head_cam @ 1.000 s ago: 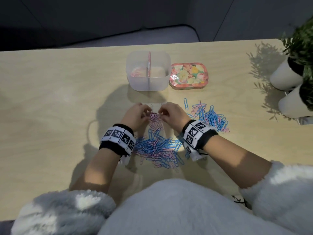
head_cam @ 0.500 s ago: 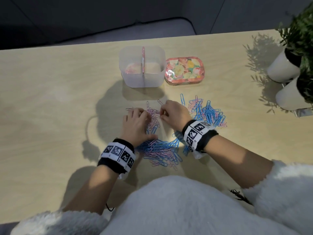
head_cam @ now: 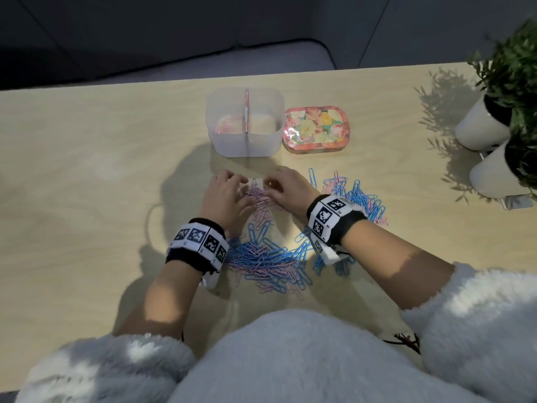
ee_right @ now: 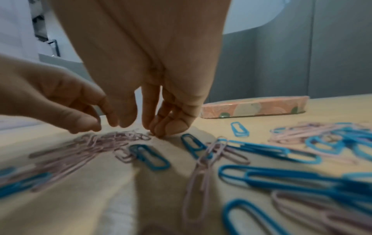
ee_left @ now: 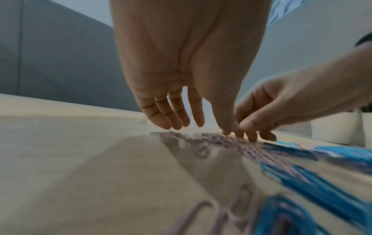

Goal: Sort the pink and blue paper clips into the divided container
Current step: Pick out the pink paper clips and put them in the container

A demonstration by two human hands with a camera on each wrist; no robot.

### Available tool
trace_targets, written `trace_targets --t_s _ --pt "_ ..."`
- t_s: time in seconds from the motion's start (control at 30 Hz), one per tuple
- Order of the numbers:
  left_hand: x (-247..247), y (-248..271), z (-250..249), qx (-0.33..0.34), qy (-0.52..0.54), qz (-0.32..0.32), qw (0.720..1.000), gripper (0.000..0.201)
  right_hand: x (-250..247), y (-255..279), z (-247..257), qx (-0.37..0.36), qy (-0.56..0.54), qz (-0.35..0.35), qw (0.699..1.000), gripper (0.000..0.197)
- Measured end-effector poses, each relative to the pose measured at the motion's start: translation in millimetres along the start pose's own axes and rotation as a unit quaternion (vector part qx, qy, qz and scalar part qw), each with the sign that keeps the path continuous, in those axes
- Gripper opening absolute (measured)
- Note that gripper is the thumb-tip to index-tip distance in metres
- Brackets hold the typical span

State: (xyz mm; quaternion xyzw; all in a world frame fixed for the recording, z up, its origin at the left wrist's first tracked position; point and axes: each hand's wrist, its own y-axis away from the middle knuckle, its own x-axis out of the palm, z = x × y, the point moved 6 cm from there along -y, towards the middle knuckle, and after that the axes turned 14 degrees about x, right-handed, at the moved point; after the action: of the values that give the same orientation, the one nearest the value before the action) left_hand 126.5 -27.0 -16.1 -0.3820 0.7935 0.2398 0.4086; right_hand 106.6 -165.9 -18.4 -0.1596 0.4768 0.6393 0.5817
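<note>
left hand (head_cam: 225,197), right hand (head_cam: 286,189), maybe touching pink clips (ee_right: 112,139)

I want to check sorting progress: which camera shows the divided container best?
The head view: the divided container shows whole, pink clips in its left compartment. Neither wrist view shows it clearly.

A floral tin (head_cam: 316,130) lies on the wooden table (head_cam: 87,158); two white potted plants (head_cam: 491,123) stand far right.
</note>
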Motion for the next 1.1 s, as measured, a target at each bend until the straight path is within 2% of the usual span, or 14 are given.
trace_targets --t_s 0.07,0.17,0.23,0.33,0.43,0.53,0.63,0.7,0.8,1.0,1.1 --pt "-10 6 11 -0.015 0.007 -0.011 1.000 0.048 0 2 -5 0.004 0.009 0.015 1.000 0.037" --pt "-13 15 23 -0.052 -0.002 0.041 0.998 0.063 6 4 -4 0.010 0.062 0.033 0.997 0.057" --pt "-10 13 18 -0.045 0.002 0.058 0.997 0.062 12 4 4 0.001 0.045 0.023 0.999 0.052" --pt "-3 3 -1 -0.005 0.029 0.051 0.998 0.049 17 4 16 -0.005 0.012 0.015 1.000 0.040" --pt "1 -1 -12 0.014 0.036 0.044 0.998 0.037 21 5 20 -0.001 0.050 0.013 0.999 0.028" --pt "0 -2 -12 0.018 0.013 0.040 0.999 0.028 24 6 20 -0.004 0.062 0.006 0.998 0.025" --pt "-1 -2 -12 0.039 -0.009 0.053 0.998 0.026 25 7 23 -0.016 0.074 0.002 0.997 0.024" --pt "-1 1 -12 0.051 -0.003 0.036 0.998 0.025 24 7 26 -0.025 0.083 0.008 0.996 0.023" --pt "-6 10 -7 0.041 0.026 -0.025 0.998 0.027 16 4 24 -0.026 0.054 0.016 0.998 0.015" --pt "-11 15 1 0.001 0.040 -0.042 0.998 0.024 -39 -6 61 -0.050 -0.014 0.049 0.997 0.009" --pt "-13 16 6 -0.034 0.059 -0.051 0.996 0.026 -74 -29 87 -0.052 -0.040 -0.004 0.998 0.008"
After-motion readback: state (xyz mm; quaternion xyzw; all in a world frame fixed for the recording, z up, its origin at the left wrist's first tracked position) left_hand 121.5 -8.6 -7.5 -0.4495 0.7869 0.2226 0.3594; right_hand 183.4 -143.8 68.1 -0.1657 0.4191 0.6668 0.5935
